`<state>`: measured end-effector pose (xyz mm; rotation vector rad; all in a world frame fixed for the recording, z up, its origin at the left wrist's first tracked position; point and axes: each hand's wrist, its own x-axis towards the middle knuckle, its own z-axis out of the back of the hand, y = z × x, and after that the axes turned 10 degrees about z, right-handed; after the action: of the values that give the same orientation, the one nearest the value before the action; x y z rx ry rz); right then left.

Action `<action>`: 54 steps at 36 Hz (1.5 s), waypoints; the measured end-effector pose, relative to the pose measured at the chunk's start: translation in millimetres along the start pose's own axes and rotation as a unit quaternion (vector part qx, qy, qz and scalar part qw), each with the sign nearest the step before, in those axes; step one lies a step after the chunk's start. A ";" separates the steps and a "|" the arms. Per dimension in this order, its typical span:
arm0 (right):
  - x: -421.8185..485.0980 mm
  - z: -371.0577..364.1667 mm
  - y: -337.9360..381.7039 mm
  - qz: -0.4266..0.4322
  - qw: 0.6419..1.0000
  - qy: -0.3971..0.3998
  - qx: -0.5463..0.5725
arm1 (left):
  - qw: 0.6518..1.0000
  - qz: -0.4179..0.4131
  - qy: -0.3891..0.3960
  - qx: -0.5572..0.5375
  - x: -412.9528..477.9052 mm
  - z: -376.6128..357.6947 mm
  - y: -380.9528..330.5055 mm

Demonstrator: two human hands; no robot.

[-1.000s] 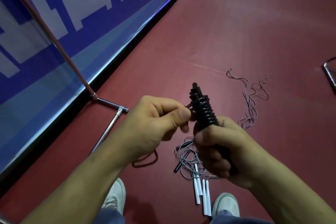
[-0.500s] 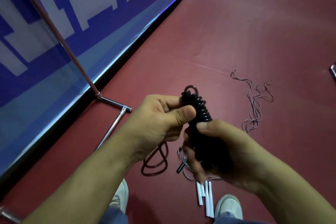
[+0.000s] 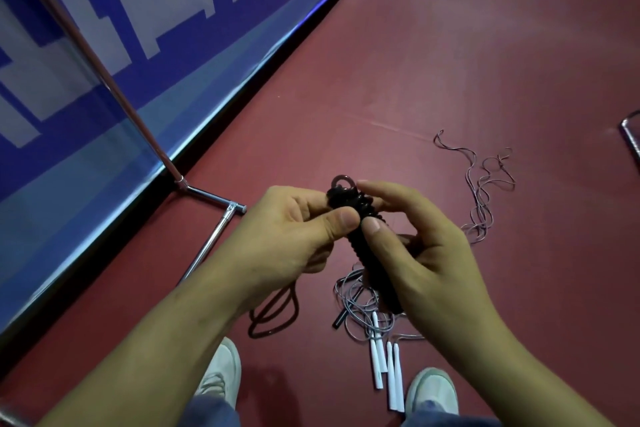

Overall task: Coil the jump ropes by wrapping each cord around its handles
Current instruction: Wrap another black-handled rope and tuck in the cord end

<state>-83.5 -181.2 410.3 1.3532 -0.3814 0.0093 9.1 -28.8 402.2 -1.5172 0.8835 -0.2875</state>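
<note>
Black jump rope (image 3: 362, 253) is held up at frame centre, above the red floor (image 3: 450, 62). Its cord is seen wound in tight turns round the handles, with a small loop sticking out at the top end. The bundle is tilted, top toward upper left, bottom toward lower right.

The upper coils are pinched by the left hand (image 3: 294, 239), thumb pressed against curled fingers. The bundle is gripped from the other side by the right hand (image 3: 426, 253): thumb laid on the coils, fingers curled behind, index finger reaching over the top.

A loose dark cord loop (image 3: 273, 315) is seen on the floor below the left wrist. A grey cord tangle (image 3: 349, 308) with white handles (image 3: 389, 374) lies at lower centre, between two pale shoes (image 3: 221, 374). Another thin cord (image 3: 485, 191) is strewn at centre right, well apart. A metal stand leg (image 3: 214, 239) and a blue banner (image 3: 104, 45) are seen at the left.
</note>
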 end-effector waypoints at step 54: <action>4.9 -3.4 23.5 -0.206 0.905 0.009 0.371 | 0.984 -0.068 0.101 -0.131 -5.0 -5.0 -7.7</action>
<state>-83.3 -173.7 433.4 2.1706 -0.0552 -0.2036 5.1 -29.9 411.9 -1.8210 1.0083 -0.4442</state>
